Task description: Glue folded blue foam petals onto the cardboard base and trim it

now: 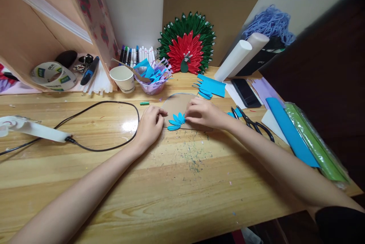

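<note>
A rounded piece of brown cardboard (pixel 174 103) lies flat on the table. Several pointed blue paper petals (pixel 177 119) fan out on its lower part. My left hand (pixel 151 124) rests at the cardboard's left side, fingers curled and closed on its edge. From the right, my right hand (pixel 201 113) reaches over the cardboard with its fingers pinched at the rightmost petal of the fan. Its fingers partly cover that petal, and the hand and forearm hide the cardboard's right side.
Behind stand a green and red paper peacock (pixel 186 46), a paper cup (pixel 122 78) and a bowl of paper scraps (pixel 152 84). Right are cut blue paper (pixel 212 85), a phone (pixel 245 92) and black scissors (pixel 256 125). Left lies a white glue gun (pixel 34 128) with its cord.
</note>
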The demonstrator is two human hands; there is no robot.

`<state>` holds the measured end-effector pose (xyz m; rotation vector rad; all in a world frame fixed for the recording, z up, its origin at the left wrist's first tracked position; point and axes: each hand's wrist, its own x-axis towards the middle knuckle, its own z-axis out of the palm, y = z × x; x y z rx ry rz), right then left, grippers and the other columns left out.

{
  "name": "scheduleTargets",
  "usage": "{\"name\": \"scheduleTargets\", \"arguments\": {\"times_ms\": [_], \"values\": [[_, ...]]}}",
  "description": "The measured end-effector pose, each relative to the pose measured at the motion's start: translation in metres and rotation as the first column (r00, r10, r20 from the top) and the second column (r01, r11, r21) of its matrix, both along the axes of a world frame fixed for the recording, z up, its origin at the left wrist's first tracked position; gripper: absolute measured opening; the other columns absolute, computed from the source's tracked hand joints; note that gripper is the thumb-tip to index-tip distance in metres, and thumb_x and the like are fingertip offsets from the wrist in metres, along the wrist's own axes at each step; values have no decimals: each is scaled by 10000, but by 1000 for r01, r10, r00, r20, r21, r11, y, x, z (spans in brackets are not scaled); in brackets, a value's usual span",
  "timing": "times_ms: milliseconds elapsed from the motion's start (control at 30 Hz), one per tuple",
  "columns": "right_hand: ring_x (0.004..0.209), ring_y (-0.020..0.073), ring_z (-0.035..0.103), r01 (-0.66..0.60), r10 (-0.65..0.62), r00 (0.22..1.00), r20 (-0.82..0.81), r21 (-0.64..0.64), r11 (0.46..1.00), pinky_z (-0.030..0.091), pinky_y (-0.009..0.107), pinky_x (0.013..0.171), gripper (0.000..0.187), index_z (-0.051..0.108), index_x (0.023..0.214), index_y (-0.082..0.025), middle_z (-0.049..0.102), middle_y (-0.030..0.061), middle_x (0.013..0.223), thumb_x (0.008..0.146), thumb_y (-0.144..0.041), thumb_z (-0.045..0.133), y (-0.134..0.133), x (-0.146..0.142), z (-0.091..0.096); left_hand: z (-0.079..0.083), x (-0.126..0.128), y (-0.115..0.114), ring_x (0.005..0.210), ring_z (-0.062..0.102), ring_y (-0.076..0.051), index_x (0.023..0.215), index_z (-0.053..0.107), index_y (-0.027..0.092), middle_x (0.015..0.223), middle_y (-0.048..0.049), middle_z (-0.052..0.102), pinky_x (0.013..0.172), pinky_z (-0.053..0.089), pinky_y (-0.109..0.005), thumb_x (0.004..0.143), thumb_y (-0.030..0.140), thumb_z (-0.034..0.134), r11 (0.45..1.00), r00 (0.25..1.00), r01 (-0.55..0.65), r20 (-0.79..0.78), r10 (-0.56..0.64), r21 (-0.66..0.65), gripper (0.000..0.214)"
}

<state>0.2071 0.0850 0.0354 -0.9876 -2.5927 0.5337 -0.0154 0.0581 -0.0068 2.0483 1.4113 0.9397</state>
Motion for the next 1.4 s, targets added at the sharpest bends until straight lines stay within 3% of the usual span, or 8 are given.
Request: {"name": "scheduleTargets", "arguments": {"times_ms": [167, 500, 1400], "values": [[758, 160, 433, -189, 156, 968, 199, 161, 969, 355, 280, 651, 160, 608, 744, -168, 550, 58, 783, 828, -153, 472, 4, -4, 1, 1, 0, 0, 900, 541, -177, 848, 577, 188, 893, -38, 598, 822, 438, -342, 811, 79, 399, 1000, 1000, -1, 1, 1, -4, 212], [763, 160, 415, -303, 223, 898, 379, 166, 938, 323, 272, 615, 176, 583, 712, -168, 528, 55, 772, 837, -143, 463, 8, -10, 7, 1, 0, 0, 906, 543, -181, 838, 576, 196, 891, -36, 601, 831, 438, -350, 808, 78, 394, 1000, 1000, -4, 1, 4, -6, 220], [732, 162, 428, -296, 168, 884, 437, 244, 924, 331, 282, 626, 237, 612, 746, -161, 537, 50, 717, 884, -172, 419, 15, -8, 15, 0, 1, 0, 904, 543, -175, 846, 578, 189, 899, -38, 597, 831, 438, -336, 814, 82, 395, 1000, 1000, 6, 0, -6, 0, 215]]}}
